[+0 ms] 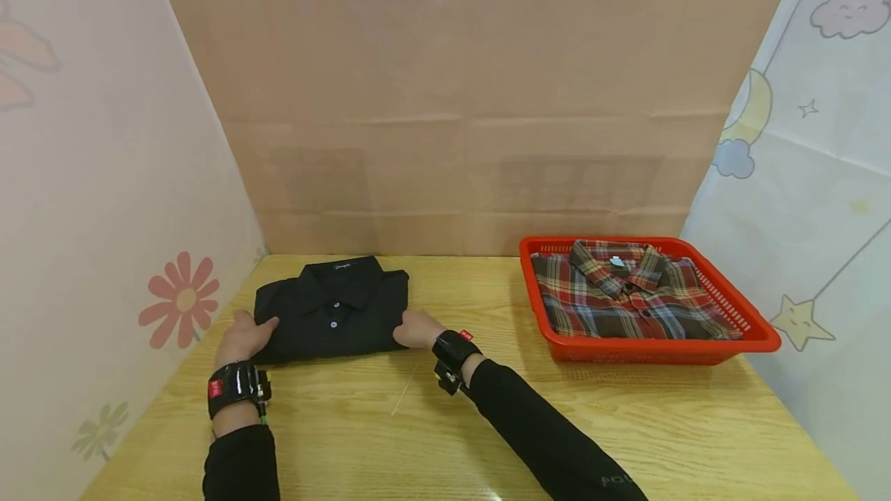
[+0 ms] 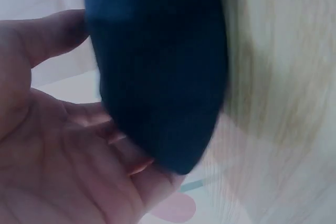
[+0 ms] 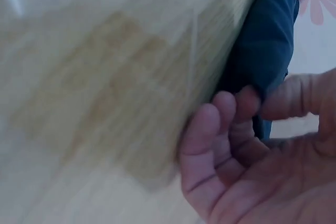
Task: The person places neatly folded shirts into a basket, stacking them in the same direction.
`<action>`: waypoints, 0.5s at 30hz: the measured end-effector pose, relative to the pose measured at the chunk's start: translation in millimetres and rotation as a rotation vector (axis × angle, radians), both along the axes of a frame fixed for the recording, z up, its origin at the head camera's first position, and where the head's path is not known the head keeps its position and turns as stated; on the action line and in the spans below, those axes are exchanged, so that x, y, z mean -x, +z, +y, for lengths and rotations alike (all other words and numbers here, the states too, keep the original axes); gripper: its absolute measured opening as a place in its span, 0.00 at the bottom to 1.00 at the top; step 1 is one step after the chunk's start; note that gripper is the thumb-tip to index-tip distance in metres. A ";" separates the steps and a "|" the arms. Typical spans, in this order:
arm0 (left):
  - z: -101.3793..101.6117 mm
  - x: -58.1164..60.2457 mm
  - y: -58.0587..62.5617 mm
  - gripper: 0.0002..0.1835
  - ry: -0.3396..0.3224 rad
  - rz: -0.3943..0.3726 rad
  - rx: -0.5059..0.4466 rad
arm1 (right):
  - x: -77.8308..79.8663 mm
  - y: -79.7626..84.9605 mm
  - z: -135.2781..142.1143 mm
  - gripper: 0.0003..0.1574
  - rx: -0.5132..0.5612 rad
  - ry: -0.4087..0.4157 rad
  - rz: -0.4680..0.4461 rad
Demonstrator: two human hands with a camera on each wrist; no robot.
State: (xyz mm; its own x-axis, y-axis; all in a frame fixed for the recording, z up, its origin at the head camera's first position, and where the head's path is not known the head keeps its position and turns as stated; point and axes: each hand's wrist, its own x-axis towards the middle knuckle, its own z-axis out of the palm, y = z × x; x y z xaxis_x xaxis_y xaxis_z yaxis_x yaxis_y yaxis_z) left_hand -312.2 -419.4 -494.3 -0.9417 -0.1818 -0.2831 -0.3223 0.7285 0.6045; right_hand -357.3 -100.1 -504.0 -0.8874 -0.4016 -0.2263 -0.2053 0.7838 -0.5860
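Observation:
A folded black shirt (image 1: 334, 317), collar towards the back, is at the left of the table. My left hand (image 1: 244, 337) grips its left edge, thumb on top; in the left wrist view the fingers (image 2: 134, 158) reach under the dark cloth (image 2: 157, 72). At the opposite edge my right hand (image 1: 418, 329) pinches the shirt's near right corner. The right wrist view has the thumb (image 3: 291, 98) and index finger closed on the fabric (image 3: 268, 35), with the other fingers curled beside the tabletop.
To the right stands a red plastic basket (image 1: 759, 337) holding a folded plaid shirt (image 1: 633, 296). Both lie on a wood-grain table (image 1: 390, 439). A brown paper-like backdrop (image 1: 445, 99) rises behind, with printed white walls (image 1: 104, 199) at either side.

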 end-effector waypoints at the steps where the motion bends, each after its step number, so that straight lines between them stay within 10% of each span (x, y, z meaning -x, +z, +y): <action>1: 1.7 1.5 0.2 0.46 -0.014 -0.002 0.013 | 0.4 0.2 0.7 0.29 0.013 0.002 -0.017; 15: 4.9 0.2 -4.0 0.37 -0.115 0.022 0.030 | 3.5 2.7 -0.2 0.34 0.011 -0.083 -0.027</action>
State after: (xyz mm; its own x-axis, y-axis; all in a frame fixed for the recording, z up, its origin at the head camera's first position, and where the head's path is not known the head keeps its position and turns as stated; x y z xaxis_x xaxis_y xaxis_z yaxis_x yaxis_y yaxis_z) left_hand -312.4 -414.5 -498.3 -0.9628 -0.0805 -0.2581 -0.2226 0.7779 0.5876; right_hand -360.8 -100.3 -501.3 -0.9115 -0.3293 -0.2466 -0.1237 0.7911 -0.5990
